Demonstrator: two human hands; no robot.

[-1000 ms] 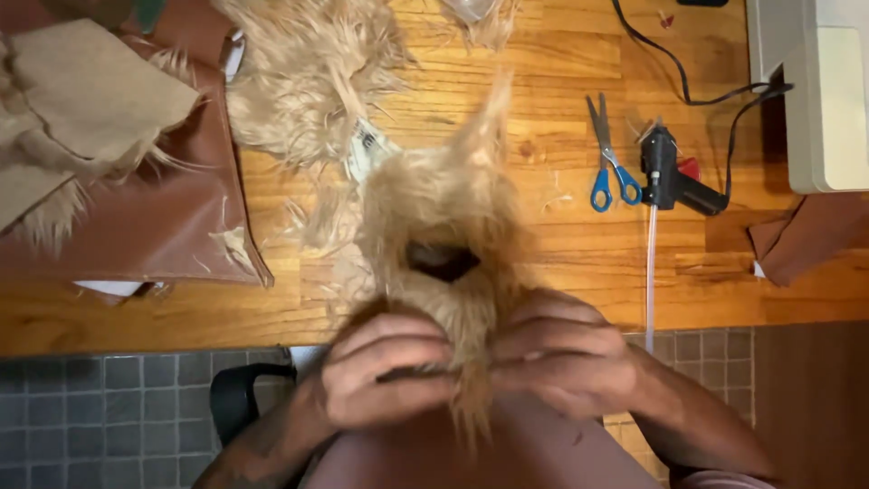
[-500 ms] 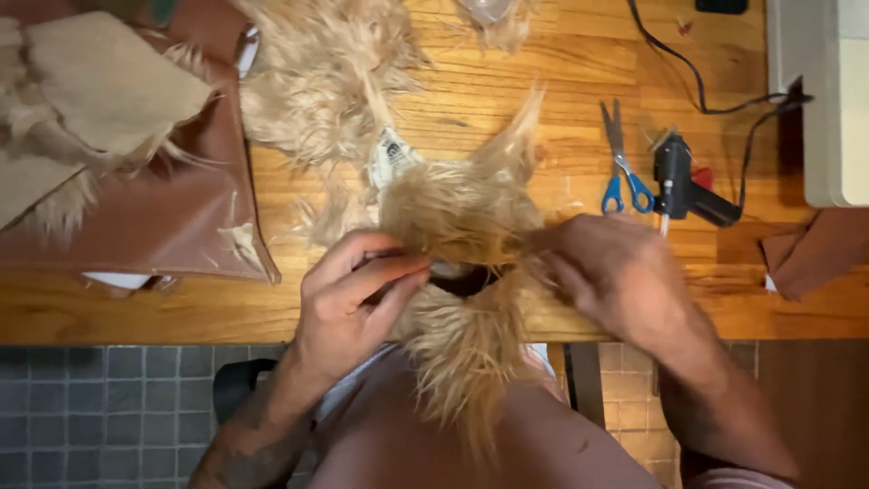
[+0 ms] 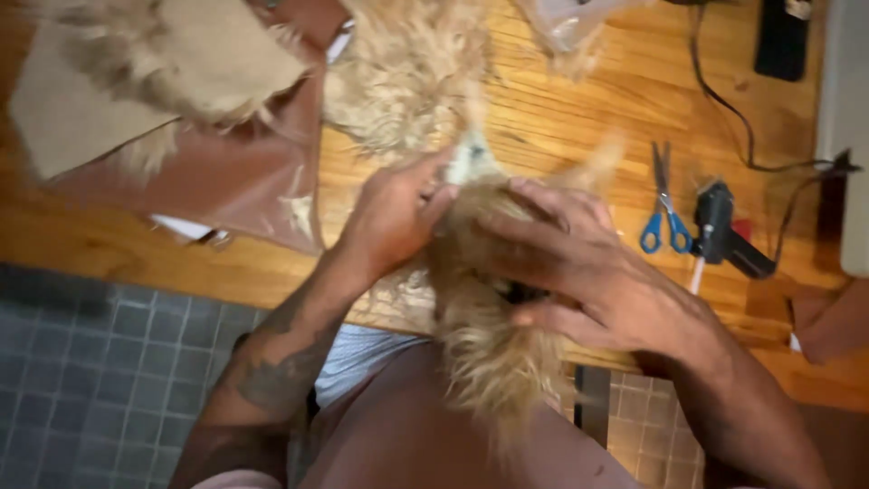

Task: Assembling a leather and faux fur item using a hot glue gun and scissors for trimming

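Tan, shaggy fur fills the middle of the head view: a long-haired fur piece (image 3: 493,317) hangs over the near edge of the wooden table (image 3: 579,118) and down toward the person's lap. The left hand (image 3: 394,217) pinches the upper end of it, thumb and fingers closed on a pale tuft just at the table's front margin. The right hand (image 3: 579,272) lies across the middle of the fur piece, fingers spread and curled over it, pressing it rather than clenching; how tightly it grips underneath cannot be told, since the hair hides the fingertips. Just beyond the hands, a second heap of loose fur (image 3: 407,72) rests on the tabletop, nearly touching the left hand. To the left, a brown sheet (image 3: 226,181) with a beige fur-backed cutout (image 3: 145,72) on it reaches the table's front edge and leaves little bare wood there. To the right, blue-handled scissors (image 3: 663,204) lie near the right hand, and a black glue gun (image 3: 724,231) lies just beside them, its cord (image 3: 724,118) trailing back. Bare wood stays open between the heap and the scissors. Below the table edge, grey tiled floor (image 3: 81,380) shows at the left.
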